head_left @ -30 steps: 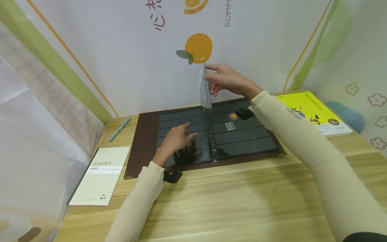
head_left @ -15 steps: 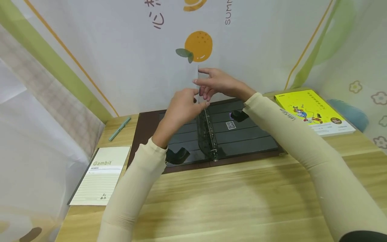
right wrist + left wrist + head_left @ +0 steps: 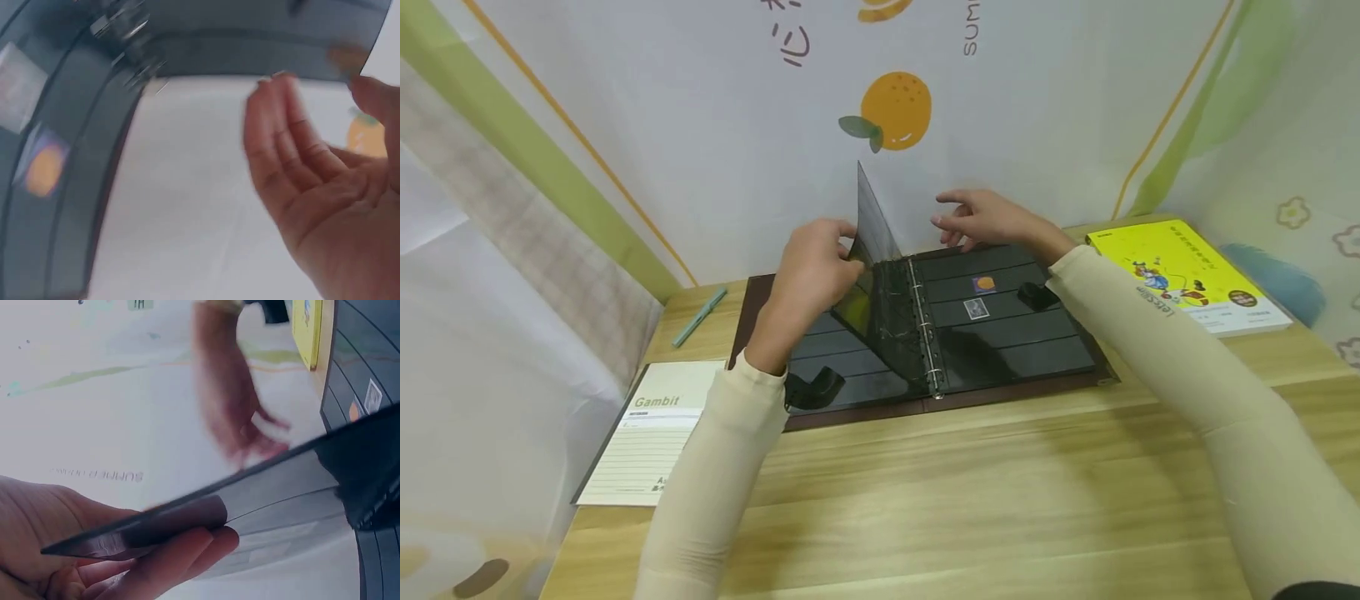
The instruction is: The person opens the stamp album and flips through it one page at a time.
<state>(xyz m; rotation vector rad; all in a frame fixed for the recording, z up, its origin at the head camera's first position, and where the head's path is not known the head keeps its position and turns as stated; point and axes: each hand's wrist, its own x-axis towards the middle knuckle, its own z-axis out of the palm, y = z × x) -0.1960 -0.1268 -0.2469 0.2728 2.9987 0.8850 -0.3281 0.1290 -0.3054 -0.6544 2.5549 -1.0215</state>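
A stamp album (image 3: 758, 300) with a brown cover lies spread on the table, its metal rings (image 3: 927, 333) running down the middle. My left hand (image 3: 808, 271) pinches the outer edge of a raised dark page (image 3: 868, 221), which leans left of the rings. In the left wrist view, thumb and fingers lie on either side of that page (image 3: 281, 487). Apart from it, my right hand (image 3: 992, 219) hovers above the right-hand page with loosely bent fingers and holds nothing. Below it sit an orange-and-purple stamp (image 3: 984, 284) and a grey stamp (image 3: 976, 308) in the black pockets.
A Gambit notepad (image 3: 647, 433) lies left of the album, with a teal pen (image 3: 699, 317) behind it. At the back right is a yellow book (image 3: 1187, 271). Printed curtains (image 3: 737, 167) hang close behind the table (image 3: 985, 500).
My left hand has risen from the left page, taken hold of the upright page and drawn it leftward. The right hand has let go of that page and moved right.
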